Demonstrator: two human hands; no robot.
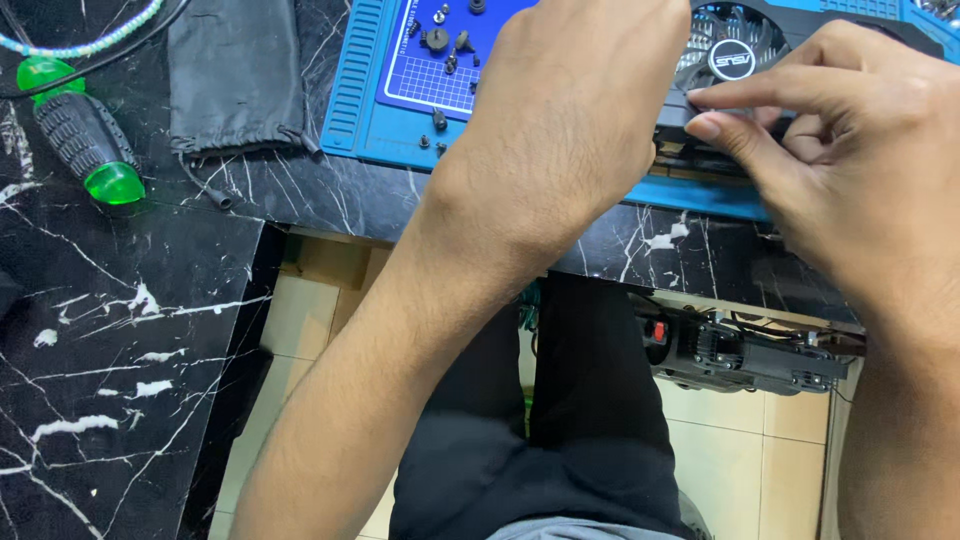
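Note:
A black graphics card (pixel 745 45) with a round fan lies on a blue work mat (pixel 365 90) at the top of the head view. My left hand (pixel 575 110) rests over the card's left part, fingers curled down on it and hiding what is beneath. My right hand (pixel 850 170) reaches in from the right, thumb and forefinger pinching at the card's near edge just below the fan. Several small dark screws and parts (pixel 440 45) lie loose on the mat's gridded area, left of my left hand.
A black marble-patterned desk (pixel 110 330) runs along the left and back. On it lie a green-and-black screwdriver handle (pixel 80 135) and a dark drawstring pouch (pixel 235 75). Below are my dark-trousered legs (pixel 560 430), a tiled floor and a black device with a red switch (pixel 735 350).

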